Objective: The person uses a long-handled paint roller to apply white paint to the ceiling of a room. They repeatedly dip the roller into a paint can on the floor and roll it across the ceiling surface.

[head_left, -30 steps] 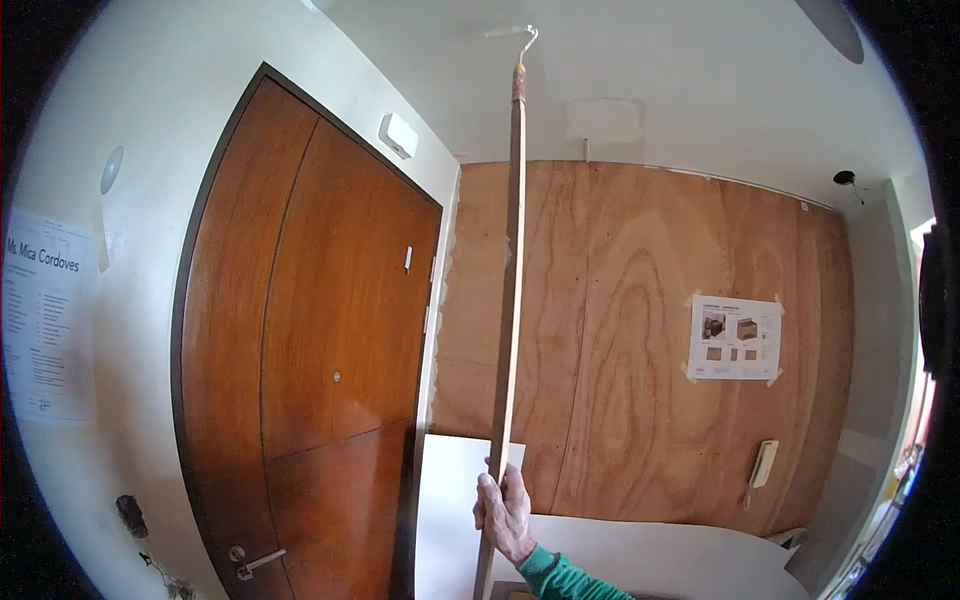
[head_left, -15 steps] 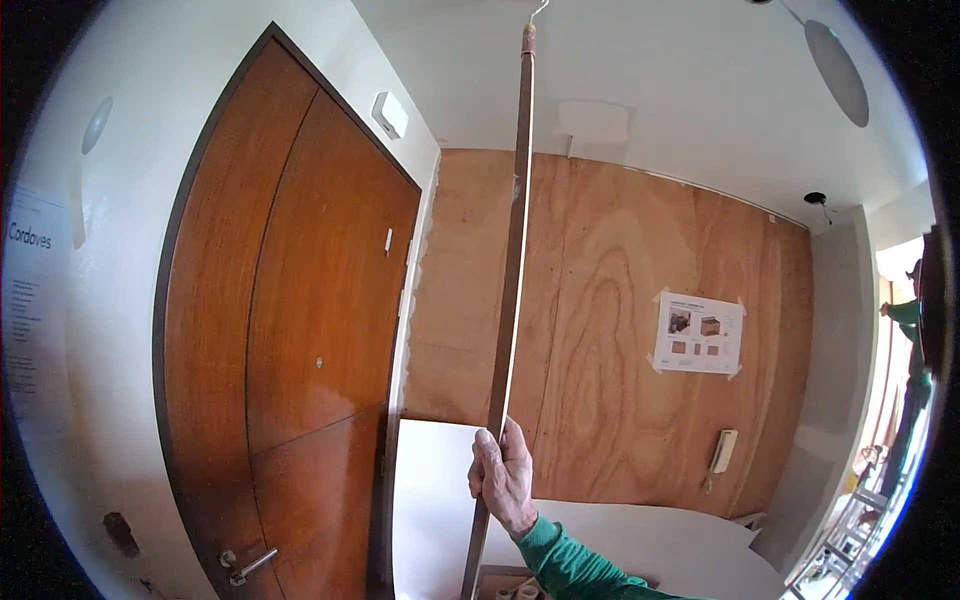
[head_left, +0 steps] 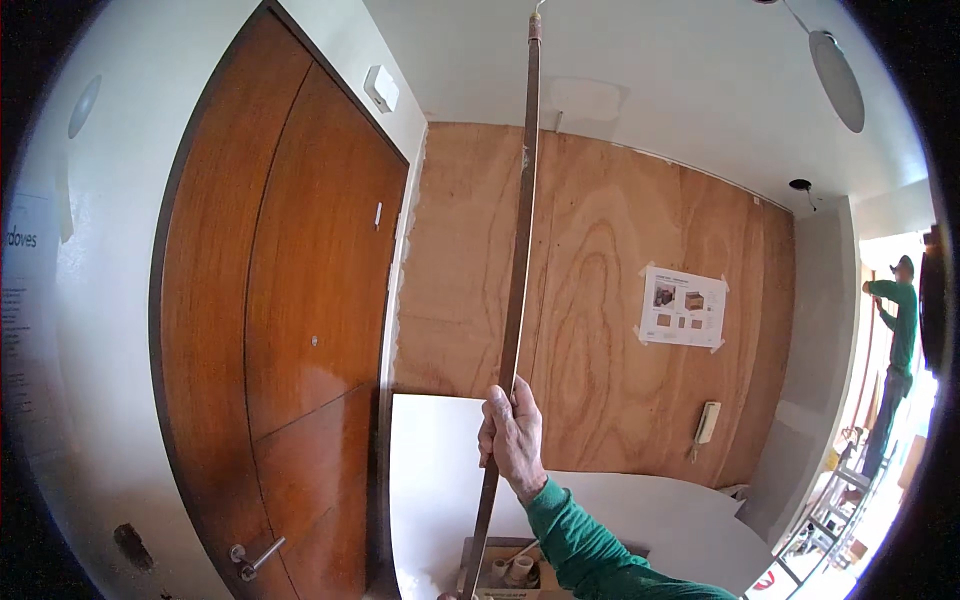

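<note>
My right hand (head_left: pixel 514 440), in a green sleeve, is closed round a long, narrow wooden pole (head_left: pixel 525 220). The pole stands nearly upright, leaning a little, and its top reaches toward the ceiling. Up there a reddish-brown wrapped end (head_left: pixel 535 28) carries a bent metal wire, which runs out of the picture, so what it bears is hidden. Only a sliver of my left hand (head_left: pixel 448 597) shows at the lower edge, against the pole's low end; it appears closed round it.
A brown wooden door (head_left: pixel 310 300) stands at left. Behind the pole are plywood panelling (head_left: pixel 600 380) with a taped sheet (head_left: pixel 682 308) and handset (head_left: pixel 707 423), white boards (head_left: pixel 430 480), and a box of rolls (head_left: pixel 520 572). At right, a person (head_left: pixel 900 320) is on a ladder (head_left: pixel 830 520).
My right hand, still on the pole, appears slightly higher and to the right. The view has shifted, so the far person and the box at the bottom show more fully.
</note>
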The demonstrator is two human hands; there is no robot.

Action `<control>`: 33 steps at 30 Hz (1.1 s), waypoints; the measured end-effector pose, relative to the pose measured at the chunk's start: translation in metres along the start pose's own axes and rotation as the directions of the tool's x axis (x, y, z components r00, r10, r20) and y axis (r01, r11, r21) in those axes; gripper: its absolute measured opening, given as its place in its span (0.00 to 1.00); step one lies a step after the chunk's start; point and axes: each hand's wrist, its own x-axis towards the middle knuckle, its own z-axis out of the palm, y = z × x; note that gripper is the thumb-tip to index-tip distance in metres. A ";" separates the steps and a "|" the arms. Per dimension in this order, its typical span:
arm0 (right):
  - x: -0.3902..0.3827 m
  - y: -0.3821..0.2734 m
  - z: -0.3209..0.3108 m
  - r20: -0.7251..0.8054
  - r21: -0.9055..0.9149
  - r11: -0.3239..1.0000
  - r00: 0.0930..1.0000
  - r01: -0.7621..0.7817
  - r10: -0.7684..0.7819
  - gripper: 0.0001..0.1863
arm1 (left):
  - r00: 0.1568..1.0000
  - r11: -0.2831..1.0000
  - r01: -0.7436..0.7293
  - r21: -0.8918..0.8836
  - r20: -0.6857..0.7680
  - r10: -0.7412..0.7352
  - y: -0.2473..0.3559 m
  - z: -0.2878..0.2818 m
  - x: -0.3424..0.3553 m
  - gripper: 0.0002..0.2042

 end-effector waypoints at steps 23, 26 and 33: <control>0.092 0.056 -0.061 -0.044 -0.026 1.000 0.999 -0.013 0.012 0.12 | 0.946 0.947 -0.291 -0.134 -0.186 0.264 -0.032 0.018 0.096 0.13; 0.108 0.060 -0.067 -0.068 -0.013 0.999 0.997 -0.041 0.040 0.12 | 0.939 0.914 -0.330 -0.236 -0.177 0.294 -0.020 0.025 0.107 0.13; 0.167 0.081 -0.096 -0.081 -0.020 0.998 0.995 -0.061 0.059 0.13 | 0.963 0.974 -0.227 0.022 -0.147 0.227 0.033 0.016 0.128 0.16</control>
